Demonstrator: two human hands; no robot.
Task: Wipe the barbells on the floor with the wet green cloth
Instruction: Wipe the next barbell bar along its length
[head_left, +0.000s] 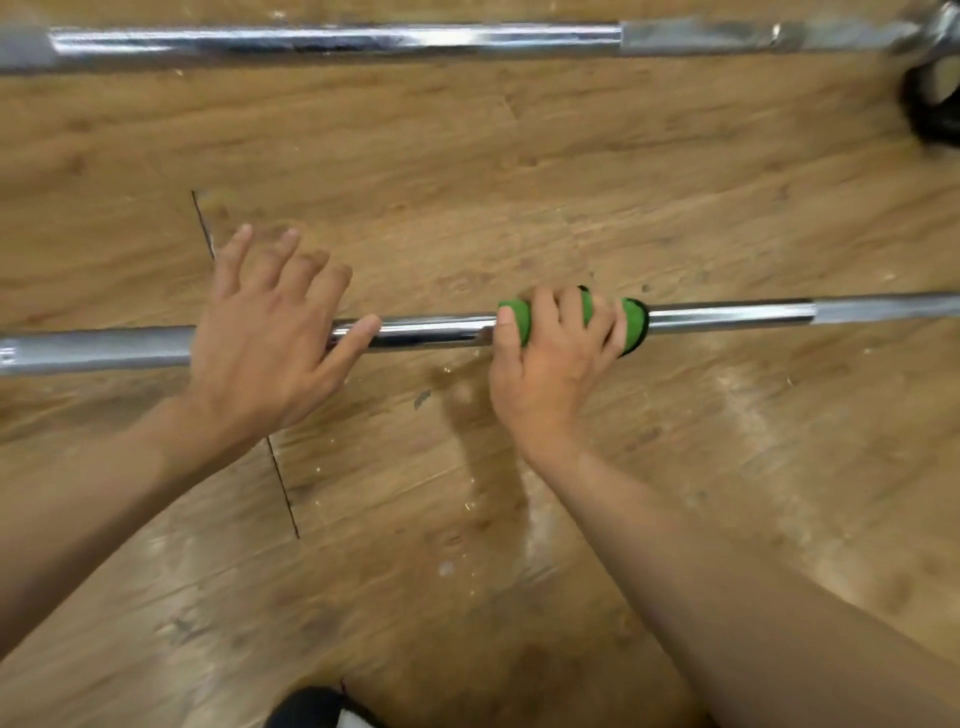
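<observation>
Dark object, bottom centre: unidentified. My right hand grips the green cloth wrapped round the near barbell, mid-frame. My left hand lies open, thumb on the bar. Far barbell along the top. Risk: the bar rolls, or the wet cloth slips.

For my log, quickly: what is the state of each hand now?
Left hand: open, fingers spread, over the near barbell.
Right hand: grips the green cloth around that barbell.

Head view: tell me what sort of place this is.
Probably a gym or weights room: a near barbell and a far barbell lie on the wood-look floor, with what may be a dark weight plate top right.
</observation>
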